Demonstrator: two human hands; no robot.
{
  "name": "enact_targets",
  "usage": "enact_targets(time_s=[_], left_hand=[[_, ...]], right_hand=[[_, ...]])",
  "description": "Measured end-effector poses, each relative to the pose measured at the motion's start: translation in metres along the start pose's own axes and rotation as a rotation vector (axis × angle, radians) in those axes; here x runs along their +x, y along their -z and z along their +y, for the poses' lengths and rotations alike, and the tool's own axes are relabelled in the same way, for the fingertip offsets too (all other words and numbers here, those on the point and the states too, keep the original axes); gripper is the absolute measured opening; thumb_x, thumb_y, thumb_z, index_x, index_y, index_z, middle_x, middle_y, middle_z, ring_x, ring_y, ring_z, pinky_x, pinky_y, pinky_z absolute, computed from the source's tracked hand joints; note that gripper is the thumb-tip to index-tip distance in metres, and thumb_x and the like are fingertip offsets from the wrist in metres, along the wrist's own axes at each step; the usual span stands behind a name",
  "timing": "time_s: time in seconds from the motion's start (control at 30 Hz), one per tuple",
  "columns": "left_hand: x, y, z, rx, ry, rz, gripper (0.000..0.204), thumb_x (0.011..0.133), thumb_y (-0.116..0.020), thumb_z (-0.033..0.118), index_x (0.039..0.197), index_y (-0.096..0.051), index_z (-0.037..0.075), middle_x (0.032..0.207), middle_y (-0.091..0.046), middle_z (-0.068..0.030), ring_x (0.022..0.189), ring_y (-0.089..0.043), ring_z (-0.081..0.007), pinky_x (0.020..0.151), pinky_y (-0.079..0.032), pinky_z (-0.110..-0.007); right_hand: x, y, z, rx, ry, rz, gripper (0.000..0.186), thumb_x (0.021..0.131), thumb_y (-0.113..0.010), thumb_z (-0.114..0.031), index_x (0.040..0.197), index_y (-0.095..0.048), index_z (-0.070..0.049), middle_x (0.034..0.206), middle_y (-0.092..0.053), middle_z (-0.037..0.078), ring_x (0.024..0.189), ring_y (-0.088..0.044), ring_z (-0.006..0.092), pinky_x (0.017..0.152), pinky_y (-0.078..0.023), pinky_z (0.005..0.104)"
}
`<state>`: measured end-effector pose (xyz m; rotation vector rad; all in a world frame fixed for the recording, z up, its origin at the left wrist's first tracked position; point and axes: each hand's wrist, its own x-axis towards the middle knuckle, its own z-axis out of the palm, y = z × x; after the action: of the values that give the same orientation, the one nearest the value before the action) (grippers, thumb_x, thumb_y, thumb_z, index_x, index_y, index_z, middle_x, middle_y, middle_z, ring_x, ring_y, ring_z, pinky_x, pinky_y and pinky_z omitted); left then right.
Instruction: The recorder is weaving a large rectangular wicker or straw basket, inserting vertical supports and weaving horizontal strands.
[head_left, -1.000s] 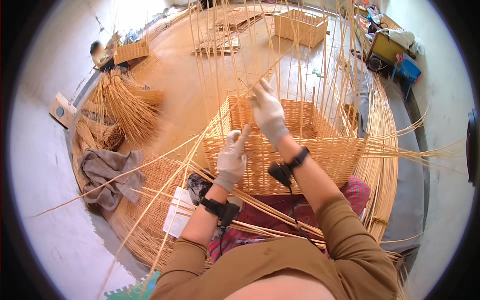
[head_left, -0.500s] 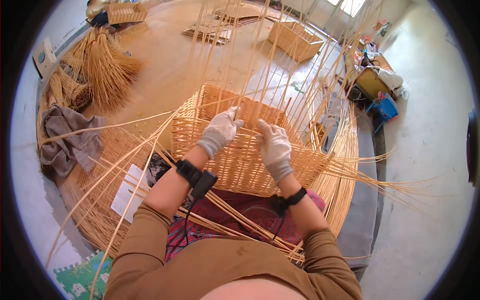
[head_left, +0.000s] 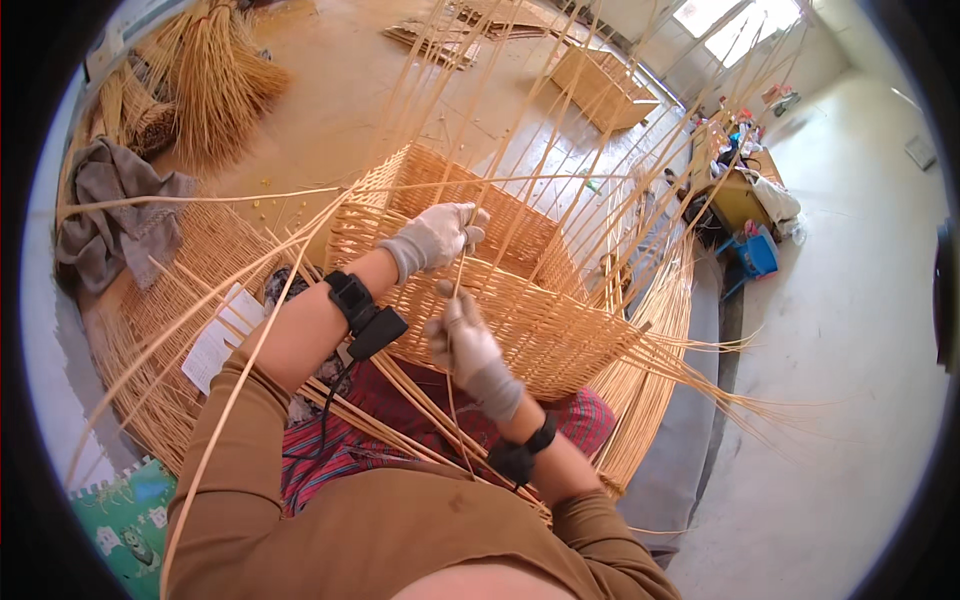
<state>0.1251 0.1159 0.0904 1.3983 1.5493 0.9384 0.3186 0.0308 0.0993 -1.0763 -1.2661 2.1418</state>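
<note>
My left hand [head_left: 440, 236], in a pale glove, is closed around a cane strand at the near rim of the large woven basket [head_left: 545, 335]. My right hand [head_left: 464, 355], also gloved, is lower, against the outside of the basket's near wall, with fingers curled on the same strand, which runs down between the two hands toward my lap. Long upright canes rise from the basket, and loose ends fan out from its right corner. The basket rests over a red plaid cloth [head_left: 590, 420], with several canes lying across it.
Straw bundles [head_left: 215, 85] and a grey cloth [head_left: 105, 225] lie left, near a woven mat [head_left: 170, 320], paper [head_left: 210, 355] and green foam mat [head_left: 125, 515]. Long cane bundles [head_left: 650, 405] lie right. Behind are a box [head_left: 600, 90], cluttered furniture [head_left: 740, 195] and a blue stool [head_left: 755, 258].
My right hand has moved from above the rim down the outside wall, gripping a strand. My left hand has risen to the rim and curled around it. The view has shifted.
</note>
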Motion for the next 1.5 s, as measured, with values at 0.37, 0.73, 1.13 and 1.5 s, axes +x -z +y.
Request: enact_targets(time_s=[0.37,0.73,1.13,1.5], left_hand=[[-0.112,0.014,-0.031,-0.586,-0.442,0.535,0.024,0.1,-0.071,0.01,0.124,-0.072,0.006,0.103,-0.067,-0.0021,0.092,-0.066,-0.0146,0.081,-0.056,-0.029],[-0.097,0.011,-0.047,-0.423,-0.222,0.881,0.011,0.099,-0.08,0.013,0.099,-0.078,0.003,0.085,-0.069,0.0024,0.075,-0.06,-0.0077,0.067,-0.049,-0.026],[-0.108,-0.027,-0.004,0.585,-0.442,0.733,0.037,0.1,-0.067,0.019,0.131,-0.07,-0.001,0.096,-0.07,-0.0101,0.095,-0.067,-0.0292,0.088,-0.048,-0.043],[-0.1,-0.134,-0.035,0.347,-0.376,-0.156,0.025,0.086,-0.072,0.028,0.093,-0.073,0.004,0.102,-0.074,-0.0205,0.098,-0.071,-0.0403,0.084,-0.056,-0.046]], right_hand=[[0.027,0.016,-0.06,-1.056,0.628,0.212,0.028,0.1,-0.075,-0.03,0.114,-0.074,-0.005,0.101,-0.077,0.018,0.095,-0.076,0.0304,0.083,-0.06,0.0415],[0.11,-0.011,-0.03,-1.338,0.711,0.584,0.047,0.092,-0.08,-0.053,0.098,-0.068,-0.008,0.095,-0.072,0.013,0.087,-0.072,0.0355,0.076,-0.057,0.0462],[0.116,0.02,-0.028,-1.073,0.927,0.36,0.027,0.094,-0.062,0.001,0.115,-0.07,-0.013,0.104,-0.074,0.013,0.098,-0.074,0.0351,0.082,-0.06,0.0434],[0.116,0.023,-0.029,-1.059,0.936,0.273,0.019,0.099,-0.064,-0.004,0.11,-0.075,-0.014,0.103,-0.075,0.013,0.097,-0.075,0.0337,0.083,-0.06,0.0406]])
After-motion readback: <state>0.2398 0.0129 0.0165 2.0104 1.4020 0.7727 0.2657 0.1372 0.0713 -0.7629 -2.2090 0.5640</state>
